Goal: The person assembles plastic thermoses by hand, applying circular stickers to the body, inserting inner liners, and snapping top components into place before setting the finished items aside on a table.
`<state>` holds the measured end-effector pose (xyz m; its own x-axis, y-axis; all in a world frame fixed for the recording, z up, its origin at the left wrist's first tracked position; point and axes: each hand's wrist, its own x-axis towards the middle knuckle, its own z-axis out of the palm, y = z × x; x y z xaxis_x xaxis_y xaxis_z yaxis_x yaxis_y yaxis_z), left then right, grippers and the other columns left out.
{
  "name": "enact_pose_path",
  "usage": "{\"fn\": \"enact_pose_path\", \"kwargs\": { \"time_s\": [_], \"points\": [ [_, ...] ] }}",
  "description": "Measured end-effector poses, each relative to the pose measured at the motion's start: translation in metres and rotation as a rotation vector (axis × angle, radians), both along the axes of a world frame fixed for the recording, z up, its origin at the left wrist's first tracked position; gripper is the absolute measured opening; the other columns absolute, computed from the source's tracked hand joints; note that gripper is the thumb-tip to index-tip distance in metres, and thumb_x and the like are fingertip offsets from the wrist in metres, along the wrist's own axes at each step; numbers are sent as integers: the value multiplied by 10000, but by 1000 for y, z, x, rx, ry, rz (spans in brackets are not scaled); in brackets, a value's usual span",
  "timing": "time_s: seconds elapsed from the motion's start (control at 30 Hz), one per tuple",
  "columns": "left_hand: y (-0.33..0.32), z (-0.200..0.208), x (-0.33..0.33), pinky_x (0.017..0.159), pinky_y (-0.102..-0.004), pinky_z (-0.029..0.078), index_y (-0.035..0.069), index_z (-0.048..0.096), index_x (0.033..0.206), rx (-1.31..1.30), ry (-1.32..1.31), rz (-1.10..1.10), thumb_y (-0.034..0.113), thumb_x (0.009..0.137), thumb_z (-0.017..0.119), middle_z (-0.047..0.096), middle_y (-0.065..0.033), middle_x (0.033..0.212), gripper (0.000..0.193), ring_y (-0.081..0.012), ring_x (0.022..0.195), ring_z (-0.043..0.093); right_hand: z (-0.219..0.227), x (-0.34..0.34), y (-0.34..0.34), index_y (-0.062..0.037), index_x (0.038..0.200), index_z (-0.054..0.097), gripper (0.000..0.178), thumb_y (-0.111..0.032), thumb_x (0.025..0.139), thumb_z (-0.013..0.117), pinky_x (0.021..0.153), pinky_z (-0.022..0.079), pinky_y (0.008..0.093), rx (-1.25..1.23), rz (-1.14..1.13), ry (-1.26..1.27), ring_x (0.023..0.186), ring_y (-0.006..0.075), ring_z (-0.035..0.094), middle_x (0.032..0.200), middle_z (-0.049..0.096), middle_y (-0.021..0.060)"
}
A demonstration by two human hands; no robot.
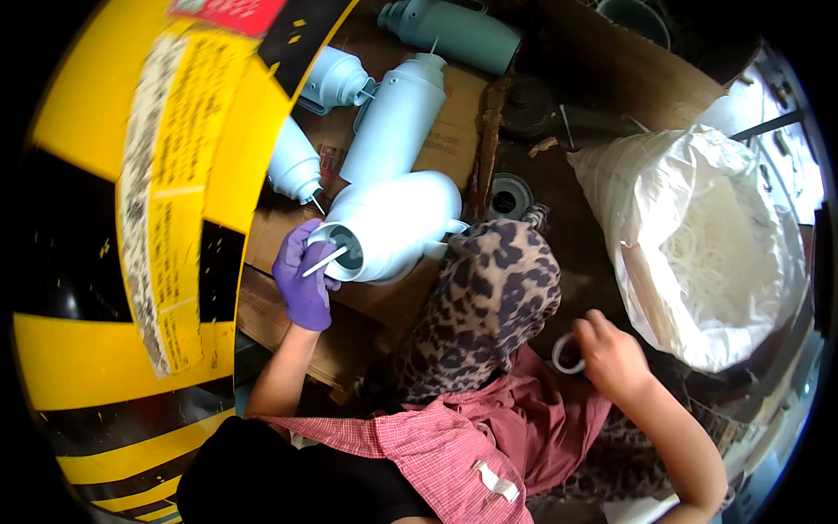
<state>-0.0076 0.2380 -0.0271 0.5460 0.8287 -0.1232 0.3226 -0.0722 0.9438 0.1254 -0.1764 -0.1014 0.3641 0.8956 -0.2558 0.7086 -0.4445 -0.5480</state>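
Observation:
My left hand (301, 279), in a purple glove, is closed on the mouth rim of a pale blue thermos flask casing (401, 218). The casing lies tilted by my knee, its open end toward that hand. A thin white stick (325, 261) juts out of the opening and crosses in front of the gloved fingers. Away to the right, my bare right hand (615, 360) pinches a white plastic ring (557, 353) beside my thigh. Ring and casing are well apart. What lies deep inside the casing is too dark to make out.
Several more flask casings, including a pale blue one (397, 109) and a grey-green one (454, 35), lie on cardboard (458, 113). A white sack (624, 179) of white rings (720, 240) stands at right. A yellow-and-black striped panel (74, 362) blocks the left side. A round grey part (521, 194) sits beyond my knee.

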Motion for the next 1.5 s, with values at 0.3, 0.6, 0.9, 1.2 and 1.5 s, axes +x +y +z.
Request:
{"fn": "enact_pose_path", "kwargs": {
  "time_s": [0.3,0.6,0.9,1.2,1.5],
  "points": [
    [-15,64,1,746,-234,561,-37,679,1172,251,-30,-611,-27,901,666,739,-85,988,272,-93,833,672,165,-1,16,-67,1421,529,841,-4,659,881,1138,427,472,314,-575,-382,1394,356,461,1495,465,160],
    [-35,111,-41,1128,-466,358,-6,408,1457,559,-326,-948,488,751,830,481,-208,1426,960,-316,1293,491,158,-80,167,-94,1382,567,729,-195,722,861,1098,392,566,1135,-226,-195,1317,478,468,1394,517,215],
    [-59,130,-5,1141,-535,338,65,566,1324,915,-313,-1264,475,641,870,569,-143,1382,853,-372,1325,494,157,-97,120,-137,1206,712,459,-432,856,742,1092,451,443,866,16,-897,1222,213,565,1326,620,41],
    [-95,153,40,1161,-601,304,34,591,1288,727,-506,-1627,432,684,861,627,-132,1290,773,-342,1221,600,189,-55,101,-45,781,645,328,-329,944,661,848,556,383,1065,364,-947,749,215,626,778,587,41],
    [-111,174,226,1027,-365,516,-8,550,1355,1245,-676,-969,229,868,778,644,-148,1289,587,-300,1124,669,165,53,23,-54,905,729,229,-271,948,672,893,516,452,859,-514,-1036,951,298,635,1001,685,106]
  ]
}}
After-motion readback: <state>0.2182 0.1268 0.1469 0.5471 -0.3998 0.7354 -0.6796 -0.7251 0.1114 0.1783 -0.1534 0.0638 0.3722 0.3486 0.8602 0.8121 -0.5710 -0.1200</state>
